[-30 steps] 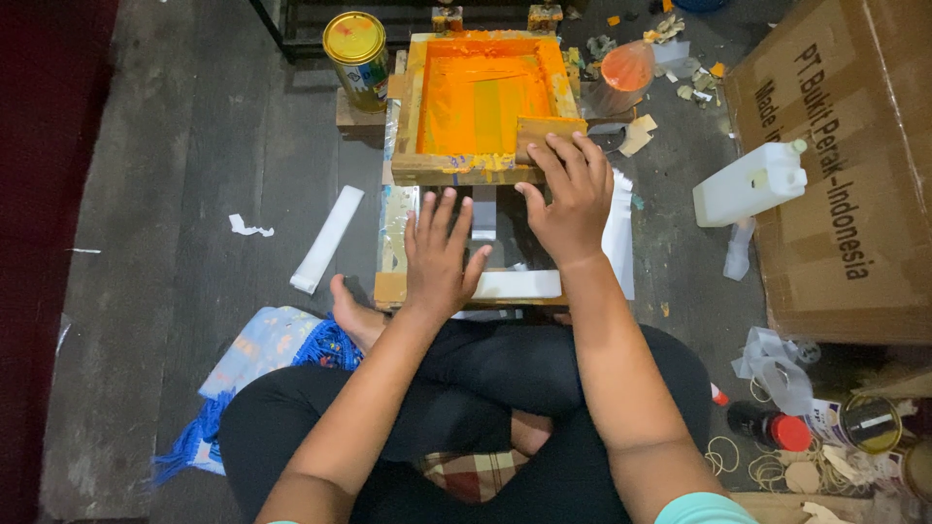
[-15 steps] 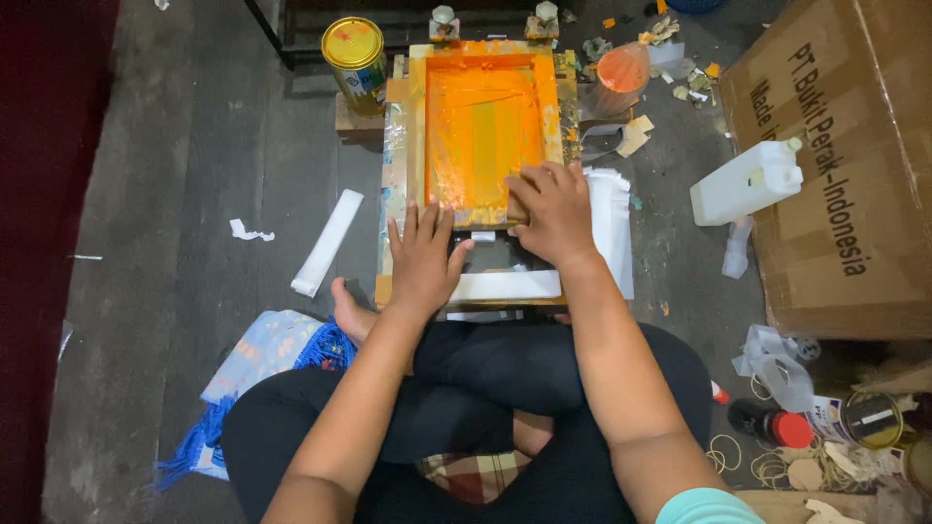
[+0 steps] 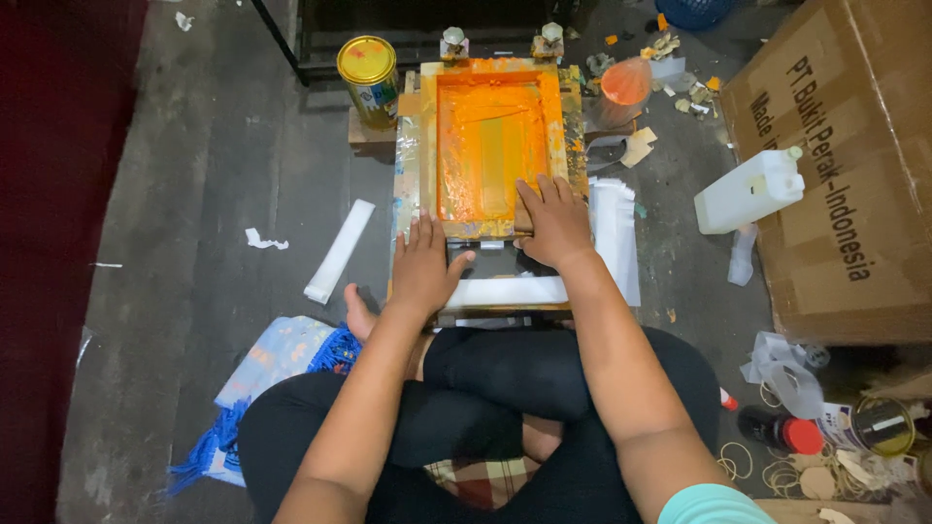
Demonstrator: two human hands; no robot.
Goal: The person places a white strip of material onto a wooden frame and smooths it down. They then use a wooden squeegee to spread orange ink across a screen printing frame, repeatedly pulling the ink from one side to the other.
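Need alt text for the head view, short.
A seated person's right hand presses on a wooden screen-printing frame coated with orange ink; the left hand rests flat at its near edge. A yellow-lidded can stands beside it.

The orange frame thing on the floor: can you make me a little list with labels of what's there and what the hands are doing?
frame: wooden printing frame, flat on the floor, orange ink inside
left hand: left hand flat on the board below the frame
right hand: right hand pressing the frame's near right corner
tin: yellow-lidded can, left of the frame
jug: white jug, right side
box: cardboard box, far right
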